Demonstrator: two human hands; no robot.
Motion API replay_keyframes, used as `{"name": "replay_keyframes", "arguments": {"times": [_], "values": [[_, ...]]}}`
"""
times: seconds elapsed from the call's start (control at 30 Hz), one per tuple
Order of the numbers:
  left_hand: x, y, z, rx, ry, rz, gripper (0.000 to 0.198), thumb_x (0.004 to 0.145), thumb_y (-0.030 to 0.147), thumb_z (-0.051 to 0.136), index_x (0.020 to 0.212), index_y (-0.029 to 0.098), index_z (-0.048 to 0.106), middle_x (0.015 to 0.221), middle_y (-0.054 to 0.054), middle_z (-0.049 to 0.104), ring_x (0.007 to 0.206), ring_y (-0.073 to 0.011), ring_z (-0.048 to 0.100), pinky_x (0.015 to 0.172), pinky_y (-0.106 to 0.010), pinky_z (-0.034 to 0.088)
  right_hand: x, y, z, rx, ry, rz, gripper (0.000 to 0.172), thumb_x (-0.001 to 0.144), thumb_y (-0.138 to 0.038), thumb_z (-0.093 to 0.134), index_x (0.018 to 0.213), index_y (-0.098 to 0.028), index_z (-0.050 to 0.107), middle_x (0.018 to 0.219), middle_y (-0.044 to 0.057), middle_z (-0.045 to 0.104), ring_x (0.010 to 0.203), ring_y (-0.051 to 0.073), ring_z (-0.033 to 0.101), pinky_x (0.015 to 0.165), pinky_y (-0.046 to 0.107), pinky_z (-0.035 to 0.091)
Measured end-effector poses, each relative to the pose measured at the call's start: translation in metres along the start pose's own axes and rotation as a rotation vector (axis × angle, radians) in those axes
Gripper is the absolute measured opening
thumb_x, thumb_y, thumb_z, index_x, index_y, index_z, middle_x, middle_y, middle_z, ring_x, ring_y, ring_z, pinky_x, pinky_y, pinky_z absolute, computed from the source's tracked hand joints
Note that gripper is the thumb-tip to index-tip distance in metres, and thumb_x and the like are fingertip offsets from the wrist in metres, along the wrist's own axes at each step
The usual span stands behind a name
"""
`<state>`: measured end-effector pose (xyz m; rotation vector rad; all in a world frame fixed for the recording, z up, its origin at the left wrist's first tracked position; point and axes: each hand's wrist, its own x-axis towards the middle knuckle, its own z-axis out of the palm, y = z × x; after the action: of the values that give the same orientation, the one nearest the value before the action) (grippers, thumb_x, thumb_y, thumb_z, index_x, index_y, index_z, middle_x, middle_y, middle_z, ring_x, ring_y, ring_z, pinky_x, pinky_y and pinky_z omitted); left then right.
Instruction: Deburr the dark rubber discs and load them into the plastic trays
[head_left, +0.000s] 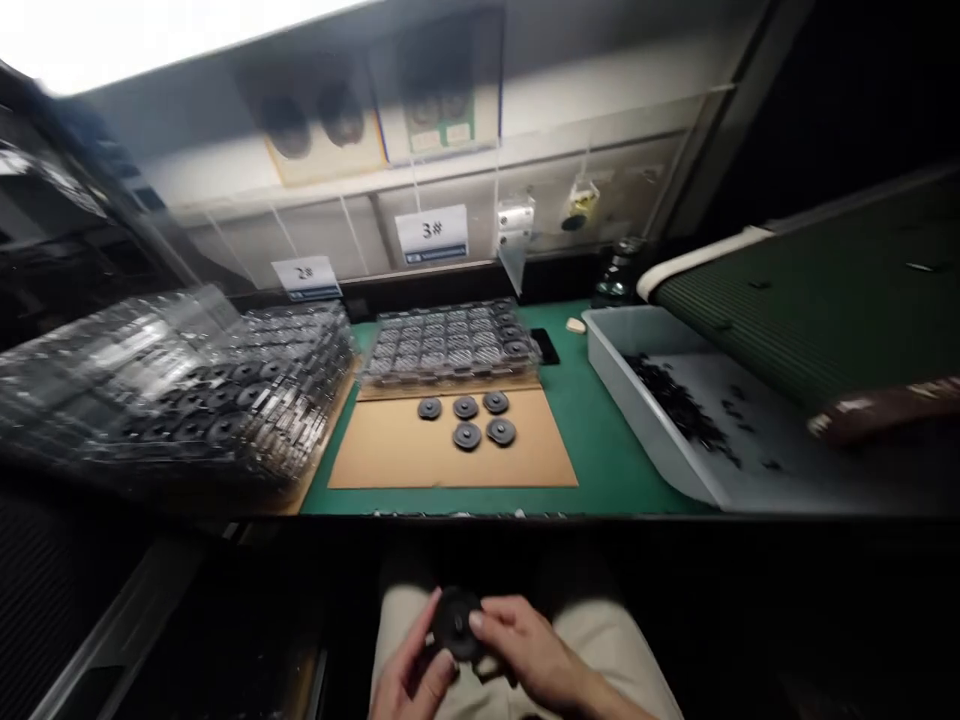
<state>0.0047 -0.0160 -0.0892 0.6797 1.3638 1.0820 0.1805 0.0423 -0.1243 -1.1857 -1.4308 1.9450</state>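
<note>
Over my lap, below the table edge, both hands hold one round black disc-shaped part with a small raised centre. My left hand grips its left and lower side between thumb and fingers. From the right, my right hand pinches it, the thumb lying on its face near the centre. Several similar dark discs lie on a brown cardboard sheet on the green table. Behind them a clear plastic tray holds rows of such parts.
Tall stacks of clear trays with dark parts stand at left. A pale bin of small black pieces sits at right, beside a dark green ribbed conveyor belt. Another person's arm reaches in there. Labels hang on the back panel.
</note>
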Motion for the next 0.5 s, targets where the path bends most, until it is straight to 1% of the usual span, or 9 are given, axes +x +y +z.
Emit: {"name": "replay_keyframes", "arguments": {"times": [0.03, 0.07, 0.13, 0.2, 0.27, 0.33, 0.4, 0.47, 0.5], "values": [[-0.001, 0.005, 0.001, -0.010, -0.027, 0.058, 0.070, 0.067, 0.059, 0.091, 0.126, 0.024, 0.078, 0.139, -0.015, 0.070, 0.141, -0.0420, 0.053, 0.119, -0.051, 0.043, -0.004, -0.006, -0.001, 0.080, -0.024, 0.040, 0.073, 0.078, -0.088, 0.056, 0.082, -0.015, 0.059, 0.070, 0.005, 0.056, 0.058, 0.014, 0.052, 0.052, 0.022, 0.039], [-0.003, 0.010, 0.003, -0.031, -0.063, 0.079, 0.066, 0.071, 0.054, 0.090, 0.128, 0.025, 0.077, 0.142, -0.014, 0.068, 0.142, -0.0408, 0.052, 0.121, -0.051, 0.040, -0.008, -0.011, -0.001, 0.149, -0.042, 0.065, 0.072, 0.078, -0.087, 0.056, 0.084, -0.015, 0.058, 0.069, 0.004, 0.056, 0.054, 0.012, 0.047, 0.048, 0.021, 0.037], [-0.007, 0.022, 0.008, -0.097, -0.122, 0.062, 0.066, 0.076, 0.047, 0.088, 0.137, 0.028, 0.071, 0.145, -0.014, 0.066, 0.141, -0.0390, 0.054, 0.120, -0.051, 0.041, -0.018, -0.021, 0.002, 0.268, -0.080, 0.101, 0.067, 0.080, -0.081, 0.058, 0.086, -0.015, 0.058, 0.067, 0.002, 0.054, 0.048, 0.009, 0.040, 0.046, 0.020, 0.036], [-0.013, 0.033, 0.013, -0.152, -0.148, 0.028, 0.067, 0.078, 0.042, 0.088, 0.141, 0.029, 0.067, 0.146, -0.014, 0.065, 0.139, -0.0390, 0.056, 0.118, -0.049, 0.044, -0.029, -0.028, 0.008, 0.353, -0.111, 0.115, 0.061, 0.082, -0.077, 0.059, 0.085, -0.015, 0.057, 0.063, 0.000, 0.052, 0.045, 0.008, 0.037, 0.045, 0.021, 0.038], [-0.020, 0.039, 0.016, -0.183, -0.135, 0.007, 0.065, 0.078, 0.037, 0.089, 0.139, 0.028, 0.069, 0.146, -0.015, 0.065, 0.138, -0.0392, 0.058, 0.114, -0.046, 0.049, -0.038, -0.034, 0.012, 0.390, -0.120, 0.107, 0.060, 0.084, -0.076, 0.059, 0.083, -0.016, 0.056, 0.063, 0.000, 0.051, 0.046, 0.009, 0.037, 0.046, 0.022, 0.039], [-0.026, 0.043, 0.017, -0.235, -0.100, -0.026, 0.062, 0.077, 0.033, 0.090, 0.136, 0.027, 0.070, 0.145, -0.014, 0.067, 0.137, -0.0372, 0.059, 0.110, -0.039, 0.053, -0.043, -0.038, 0.010, 0.387, -0.091, 0.075, 0.060, 0.086, -0.075, 0.064, 0.083, -0.015, 0.058, 0.067, 0.001, 0.054, 0.052, 0.010, 0.042, 0.051, 0.022, 0.041], [-0.030, 0.044, 0.017, -0.317, -0.064, -0.050, 0.060, 0.079, 0.031, 0.088, 0.136, 0.028, 0.069, 0.146, -0.012, 0.066, 0.137, -0.0336, 0.059, 0.108, -0.033, 0.053, -0.045, -0.040, 0.002, 0.292, 0.047, -0.022, 0.050, 0.091, -0.063, 0.070, 0.092, -0.014, 0.065, 0.082, 0.003, 0.060, 0.070, 0.013, 0.053, 0.065, 0.022, 0.045], [-0.032, 0.045, 0.016, -0.382, -0.041, -0.048, 0.059, 0.083, 0.032, 0.085, 0.139, 0.030, 0.067, 0.150, -0.011, 0.063, 0.138, -0.0323, 0.058, 0.108, -0.032, 0.053, -0.047, -0.042, -0.009, 0.073, 0.265, -0.173, 0.034, 0.097, -0.045, 0.068, 0.117, -0.017, 0.068, 0.102, 0.005, 0.064, 0.091, 0.015, 0.057, 0.080, 0.023, 0.046], [-0.032, 0.046, 0.015, -0.397, -0.031, -0.039, 0.058, 0.084, 0.032, 0.083, 0.140, 0.030, 0.066, 0.152, -0.011, 0.061, 0.139, -0.0327, 0.057, 0.109, -0.034, 0.052, -0.048, -0.044, -0.013, -0.045, 0.357, -0.239, 0.036, 0.099, -0.037, 0.065, 0.132, -0.020, 0.064, 0.107, 0.004, 0.064, 0.095, 0.016, 0.058, 0.083, 0.024, 0.046]]}}
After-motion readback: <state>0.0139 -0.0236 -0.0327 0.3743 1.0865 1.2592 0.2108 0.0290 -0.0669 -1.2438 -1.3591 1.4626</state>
